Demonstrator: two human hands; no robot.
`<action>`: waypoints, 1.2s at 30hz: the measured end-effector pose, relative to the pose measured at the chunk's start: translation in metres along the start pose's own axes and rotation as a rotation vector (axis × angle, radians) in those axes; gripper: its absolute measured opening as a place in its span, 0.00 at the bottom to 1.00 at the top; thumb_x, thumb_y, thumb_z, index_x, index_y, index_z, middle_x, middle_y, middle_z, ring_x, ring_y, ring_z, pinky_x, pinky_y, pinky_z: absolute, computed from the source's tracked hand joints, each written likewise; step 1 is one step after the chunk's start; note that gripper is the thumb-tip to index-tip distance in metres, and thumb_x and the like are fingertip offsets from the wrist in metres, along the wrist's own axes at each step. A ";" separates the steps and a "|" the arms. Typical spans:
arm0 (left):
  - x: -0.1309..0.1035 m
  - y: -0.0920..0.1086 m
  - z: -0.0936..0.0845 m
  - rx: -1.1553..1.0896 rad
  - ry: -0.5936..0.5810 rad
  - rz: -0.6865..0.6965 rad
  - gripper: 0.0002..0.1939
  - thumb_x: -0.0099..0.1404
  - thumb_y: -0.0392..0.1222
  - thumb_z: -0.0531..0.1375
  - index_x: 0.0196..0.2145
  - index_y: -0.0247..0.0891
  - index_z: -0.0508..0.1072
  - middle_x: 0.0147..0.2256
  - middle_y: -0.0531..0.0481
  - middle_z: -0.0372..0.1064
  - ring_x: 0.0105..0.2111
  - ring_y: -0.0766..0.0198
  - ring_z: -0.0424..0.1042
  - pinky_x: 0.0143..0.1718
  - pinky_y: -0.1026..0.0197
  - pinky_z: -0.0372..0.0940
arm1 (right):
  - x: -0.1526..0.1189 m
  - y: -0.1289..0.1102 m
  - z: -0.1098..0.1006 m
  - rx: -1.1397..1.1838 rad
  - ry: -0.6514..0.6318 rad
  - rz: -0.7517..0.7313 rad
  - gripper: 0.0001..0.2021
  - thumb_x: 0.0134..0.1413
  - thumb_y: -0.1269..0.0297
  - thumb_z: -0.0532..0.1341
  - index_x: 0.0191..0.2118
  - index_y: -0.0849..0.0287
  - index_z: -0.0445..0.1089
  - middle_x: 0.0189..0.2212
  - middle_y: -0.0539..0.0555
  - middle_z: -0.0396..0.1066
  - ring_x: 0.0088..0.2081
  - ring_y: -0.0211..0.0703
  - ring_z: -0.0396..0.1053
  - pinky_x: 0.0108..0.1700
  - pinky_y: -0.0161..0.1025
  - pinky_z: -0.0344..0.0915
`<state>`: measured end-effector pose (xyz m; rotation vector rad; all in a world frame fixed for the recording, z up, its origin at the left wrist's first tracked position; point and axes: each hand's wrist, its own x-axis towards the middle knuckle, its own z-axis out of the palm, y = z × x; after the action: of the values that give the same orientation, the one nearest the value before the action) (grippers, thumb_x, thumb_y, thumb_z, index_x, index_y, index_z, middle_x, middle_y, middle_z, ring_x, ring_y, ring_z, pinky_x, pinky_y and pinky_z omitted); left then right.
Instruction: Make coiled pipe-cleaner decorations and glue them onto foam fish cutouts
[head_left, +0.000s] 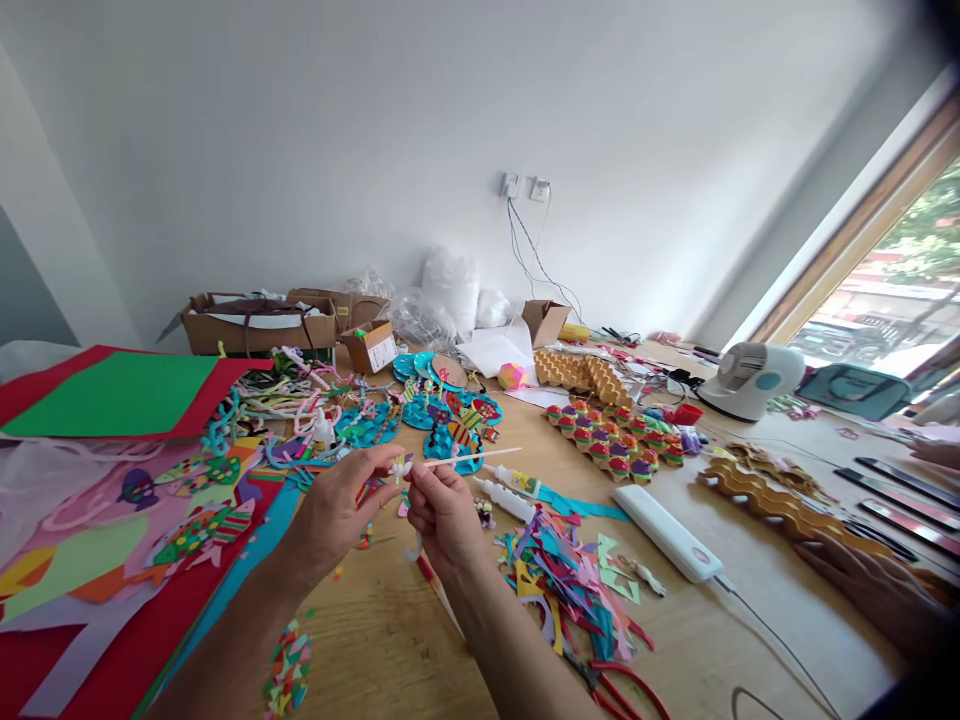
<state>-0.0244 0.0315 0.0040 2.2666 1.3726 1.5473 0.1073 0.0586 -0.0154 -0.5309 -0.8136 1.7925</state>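
Observation:
My left hand and my right hand meet over the table, both closed in a pinch. Between their fingertips is a white pipe cleaner, its straight end sticking out to the right. A pale curled end hangs below my right hand. The small white bunch at my left fingertips is partly hidden by the fingers. Just beyond lie blue paper discs decorated with colourful paper fish. White glue bottles rest right of my right hand. Under my wrists is a red-and-white pen-like stick.
Paper scraps, red-handled pliers and a white power bank lie to the right. Painted egg cartons and a fan stand farther back. Coloured sheets cover the left. Another person's hand rests by an egg carton strip.

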 end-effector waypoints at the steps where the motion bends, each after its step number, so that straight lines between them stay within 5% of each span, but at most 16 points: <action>1: 0.001 0.001 -0.002 0.000 -0.005 -0.022 0.14 0.57 0.41 0.59 0.43 0.39 0.69 0.35 0.48 0.73 0.34 0.61 0.73 0.36 0.63 0.66 | 0.000 -0.001 0.001 -0.010 -0.004 -0.013 0.15 0.37 0.60 0.67 0.22 0.62 0.62 0.10 0.39 0.52 0.12 0.23 0.39 0.15 0.27 0.33; 12: 0.005 -0.001 -0.002 0.096 -0.135 -0.026 0.10 0.62 0.37 0.52 0.30 0.38 0.73 0.27 0.51 0.70 0.29 0.66 0.71 0.30 0.67 0.65 | 0.005 0.012 -0.001 -0.171 0.000 -0.032 0.14 0.38 0.57 0.65 0.21 0.62 0.63 0.10 0.42 0.56 0.12 0.24 0.42 0.15 0.28 0.35; 16: 0.003 -0.007 0.002 0.225 -0.085 0.002 0.10 0.62 0.35 0.50 0.28 0.36 0.70 0.26 0.50 0.68 0.27 0.65 0.69 0.29 0.66 0.64 | 0.006 0.015 -0.005 -0.341 -0.019 -0.004 0.13 0.42 0.55 0.61 0.23 0.61 0.63 0.13 0.43 0.58 0.12 0.25 0.43 0.14 0.28 0.37; 19: 0.000 -0.015 0.006 0.319 -0.059 0.017 0.10 0.63 0.35 0.49 0.29 0.36 0.69 0.28 0.49 0.67 0.29 0.64 0.69 0.30 0.65 0.63 | 0.003 0.012 -0.008 -0.747 -0.004 -0.076 0.10 0.50 0.59 0.56 0.27 0.60 0.65 0.16 0.45 0.62 0.12 0.28 0.50 0.16 0.28 0.45; 23: -0.004 -0.026 0.014 0.415 -0.160 0.026 0.12 0.64 0.33 0.48 0.29 0.36 0.70 0.28 0.48 0.66 0.30 0.63 0.68 0.31 0.63 0.63 | -0.009 -0.007 -0.002 -1.649 -0.036 -0.220 0.07 0.53 0.72 0.53 0.34 0.61 0.68 0.25 0.53 0.72 0.26 0.38 0.67 0.27 0.31 0.55; 27: -0.006 -0.022 0.017 0.371 -0.269 0.025 0.13 0.63 0.33 0.48 0.28 0.36 0.70 0.28 0.49 0.65 0.30 0.63 0.67 0.31 0.63 0.62 | -0.015 -0.048 0.012 -2.195 -0.301 -0.212 0.10 0.52 0.76 0.52 0.33 0.60 0.69 0.27 0.55 0.72 0.28 0.40 0.68 0.26 0.33 0.52; 30: -0.003 -0.007 0.009 0.193 -0.383 0.056 0.13 0.64 0.33 0.48 0.27 0.37 0.70 0.28 0.50 0.65 0.31 0.64 0.66 0.32 0.64 0.60 | -0.012 -0.085 0.018 -2.187 -0.597 -0.275 0.08 0.51 0.75 0.54 0.28 0.62 0.70 0.27 0.55 0.71 0.28 0.38 0.66 0.27 0.32 0.52; 33: 0.001 0.011 -0.006 -0.048 -0.525 0.040 0.11 0.63 0.35 0.49 0.29 0.38 0.70 0.28 0.51 0.66 0.30 0.65 0.66 0.32 0.65 0.59 | -0.007 -0.115 0.016 -1.829 -0.748 0.021 0.07 0.50 0.73 0.56 0.25 0.62 0.69 0.19 0.48 0.65 0.21 0.32 0.62 0.25 0.30 0.54; 36: 0.003 0.019 -0.016 -0.276 -0.492 -0.085 0.08 0.62 0.37 0.51 0.27 0.38 0.68 0.25 0.55 0.63 0.26 0.68 0.63 0.27 0.67 0.57 | -0.004 -0.120 0.005 -1.332 -0.718 0.288 0.06 0.50 0.64 0.57 0.29 0.61 0.67 0.17 0.44 0.62 0.16 0.29 0.57 0.19 0.28 0.53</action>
<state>-0.0246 0.0160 0.0232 2.1795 1.0333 0.9829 0.1815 0.0798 0.0769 -0.8474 -2.5700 1.4540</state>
